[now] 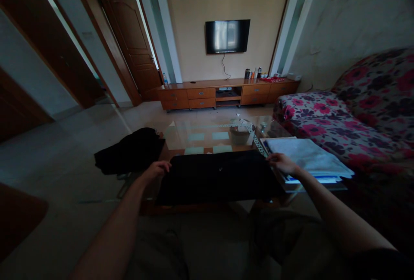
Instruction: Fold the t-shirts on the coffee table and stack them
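A black garment [213,176] with a small pale mark lies folded into a wide rectangle on the glass coffee table [176,138]; its exact kind is too dark to make out. My left hand [158,170] pinches its upper left edge. At the opposite end, the fingers of my right hand [282,163] are closed on the upper right corner. Beside my right hand is a stack of folded light-blue and white cloth [307,155]. Another black cloth [129,150] lies in a loose heap past my left hand, over the table's left end.
A floral-covered sofa [323,112] borders the table on the right. Under the glass, a bin-like container [241,135] shows. Beyond stands a low wooden TV cabinet [200,95] with bottles, below a wall-mounted television [227,36]. A brown wooden door [129,34] is at the left.
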{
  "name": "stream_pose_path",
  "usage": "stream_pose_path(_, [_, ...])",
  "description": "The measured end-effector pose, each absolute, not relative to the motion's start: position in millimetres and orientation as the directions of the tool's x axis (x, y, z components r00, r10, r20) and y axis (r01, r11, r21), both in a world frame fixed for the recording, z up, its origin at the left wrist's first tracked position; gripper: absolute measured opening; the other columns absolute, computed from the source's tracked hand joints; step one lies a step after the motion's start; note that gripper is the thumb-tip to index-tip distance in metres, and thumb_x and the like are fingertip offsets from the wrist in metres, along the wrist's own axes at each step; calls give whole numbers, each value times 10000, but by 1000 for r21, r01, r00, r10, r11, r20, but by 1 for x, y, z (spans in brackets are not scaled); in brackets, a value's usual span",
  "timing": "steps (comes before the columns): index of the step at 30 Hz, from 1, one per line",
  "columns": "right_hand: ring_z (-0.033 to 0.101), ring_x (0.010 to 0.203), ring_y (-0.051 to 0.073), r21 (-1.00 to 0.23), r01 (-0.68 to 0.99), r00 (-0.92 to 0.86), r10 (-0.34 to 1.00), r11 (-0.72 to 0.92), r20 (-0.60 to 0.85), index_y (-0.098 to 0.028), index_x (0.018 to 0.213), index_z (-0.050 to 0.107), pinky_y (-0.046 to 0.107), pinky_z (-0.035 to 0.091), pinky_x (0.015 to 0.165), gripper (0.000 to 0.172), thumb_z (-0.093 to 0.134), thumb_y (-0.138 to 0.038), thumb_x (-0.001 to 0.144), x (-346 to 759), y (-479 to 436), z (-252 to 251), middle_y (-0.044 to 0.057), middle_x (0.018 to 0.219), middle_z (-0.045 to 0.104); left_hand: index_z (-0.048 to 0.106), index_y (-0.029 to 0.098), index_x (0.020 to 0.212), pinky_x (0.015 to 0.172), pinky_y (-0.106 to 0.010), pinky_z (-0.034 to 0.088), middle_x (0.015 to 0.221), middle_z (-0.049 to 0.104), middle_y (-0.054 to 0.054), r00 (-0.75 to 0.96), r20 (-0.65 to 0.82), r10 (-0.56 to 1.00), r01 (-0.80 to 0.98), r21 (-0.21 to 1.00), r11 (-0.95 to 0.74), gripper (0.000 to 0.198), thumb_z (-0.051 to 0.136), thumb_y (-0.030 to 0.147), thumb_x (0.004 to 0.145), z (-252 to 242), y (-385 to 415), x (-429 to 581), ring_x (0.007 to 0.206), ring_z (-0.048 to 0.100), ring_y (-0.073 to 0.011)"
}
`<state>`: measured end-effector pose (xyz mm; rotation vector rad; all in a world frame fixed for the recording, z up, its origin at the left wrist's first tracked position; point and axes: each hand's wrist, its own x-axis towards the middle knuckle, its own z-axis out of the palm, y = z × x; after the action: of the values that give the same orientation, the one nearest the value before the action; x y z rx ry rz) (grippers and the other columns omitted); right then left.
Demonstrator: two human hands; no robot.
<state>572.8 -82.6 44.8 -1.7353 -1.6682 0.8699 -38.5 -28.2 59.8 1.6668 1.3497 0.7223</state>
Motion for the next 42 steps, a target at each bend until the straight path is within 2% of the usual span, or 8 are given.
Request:
stream_pose_path(6, [559, 1106, 264, -296, 955, -16, 999, 2, -47, -184, 904, 734, 375, 433, 979, 281, 615, -99, 664, 544, -98, 33, 101, 1135, 610, 690, 213, 785, 957, -378, 452, 989, 648, -40, 319, -127, 939, 868, 438, -236, 300, 550, 154, 527, 53, -46, -20, 1045, 597, -253])
stream_pose_path(10, [461, 1186, 317, -240, 958, -174, 984, 159, -41, -219, 1108, 670, 453, 395, 959, 448, 619, -114, 676, 501, -109, 42, 119, 1252, 510, 639, 255, 1076, 983, -423, 424, 1180, 584, -65, 466, -122, 876, 873, 223, -433, 498, 624, 163, 587, 56, -66, 24, 1146, 537, -283])
stream_pose_path(14, [458, 1177, 299, -317, 870, -411, 910, 377, -47, -239, 1140, 613, 438, 391, 933, 516, 652, -120, 639, 463, -124, 43, 102, 1310, 493, 531, 289, 1238, 969, -456, 427, 1288, 513, -81, 597, -181, 781, 801, 185, -569, 673, 683, 197, 589, 59, -87, 65, 1168, 505, -313])
stream_pose_path(18, [429, 1263, 307, -310, 831, -486, 874, 461, -2, -213, 983, 608, 450, 371, 945, 243, 587, -135, 753, 445, -131, 47, 106, 1399, 490, 550, 266, 1023, 937, -408, 430, 1196, 525, -60, 648, -169, 743, 761, 177, -624, 345, 588, 149, 700, 63, -95, 85, 1139, 509, -273])
stream_pose_path(27, [564, 1019, 224, -378, 801, -499, 866, 465, 8, -204, 1024, 589, 367, 403, 905, 218, 561, -115, 827, 444, -129, 61, 67, 1059, 620, 521, 228, 866, 850, -328, 453, 1048, 528, -45, 645, -101, 757, 738, 337, -584, 146, 516, 144, 746, 74, -86, 75, 961, 526, -206])
stream_pose_path(36, [546, 1045, 242, -390, 817, -505, 854, 425, -126, -174, 988, 644, 349, 444, 882, 233, 622, -90, 772, 438, -131, 50, 103, 1082, 610, 562, 223, 775, 983, -472, 433, 1377, 452, -57, 633, -211, 745, 769, 286, -572, 155, 666, 168, 675, 51, -91, 75, 1210, 470, -295])
stream_pose_path(40, [546, 1085, 270, -379, 834, -481, 864, 400, -147, -190, 955, 679, 380, 441, 883, 147, 669, -287, 845, 438, -130, 52, 100, 1085, 623, 611, 222, 757, 972, -453, 443, 1329, 502, -62, 634, -197, 748, 769, 265, -582, 85, 682, 261, 731, 56, -90, 77, 1171, 508, -285])
stream_pose_path(42, [565, 1068, 268, -364, 845, -465, 875, 391, -138, -196, 882, 695, 398, 434, 894, 282, 548, -424, 957, 438, -127, 53, 99, 1035, 645, 645, 231, 799, 954, -433, 451, 1207, 569, -74, 602, -155, 783, 793, 231, -564, 137, 582, 338, 858, 60, -87, 82, 1105, 547, -265])
